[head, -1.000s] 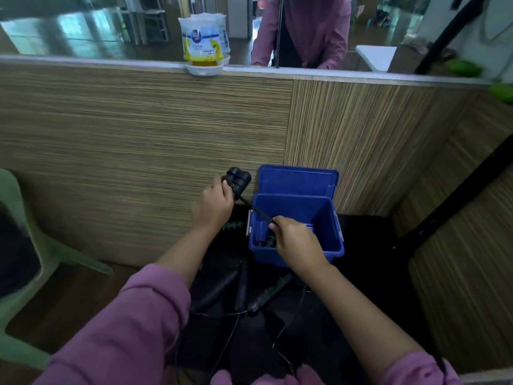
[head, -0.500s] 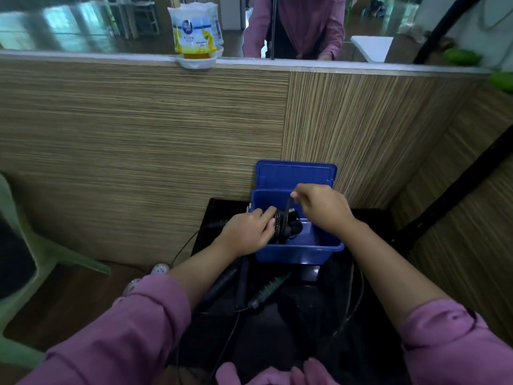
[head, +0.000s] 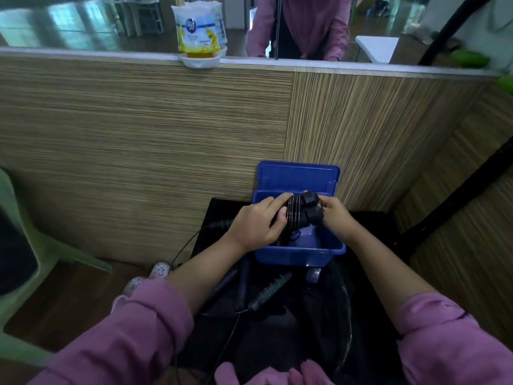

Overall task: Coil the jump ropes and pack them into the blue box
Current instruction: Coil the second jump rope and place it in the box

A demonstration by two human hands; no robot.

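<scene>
A striped wood-grain partition (head: 172, 151) runs across the back of the room, with a glass pane above it, and on its ledge sits a white dish holding a plastic packet (head: 198, 29) printed with yellow. Pushed up against the foot of that partition is a low black bench (head: 369, 273), and the blue box (head: 299, 252) stands on it with its lid (head: 298, 177) tipped up against the wood.

Directly above the open box, both hands hold a coiled jump rope (head: 301, 215): black handles side by side with the cord wound round them in tight turns. The left hand (head: 256, 225) is curled round the left end of the bundle, thumb and fingers wrapped about it. The right hand (head: 334, 215) grips the handle ends on the right side, fingers bent round them. Dark items lie down inside the box beneath the bundle, too shadowed to tell what they are.

In front of the box, on the near part of the bench, lie loose handles, one with green rings (head: 270, 290) and plain black ones (head: 222, 287) beside it, their cords trailing off. Well left of the box stands a pale green plastic chair (head: 25, 245).
</scene>
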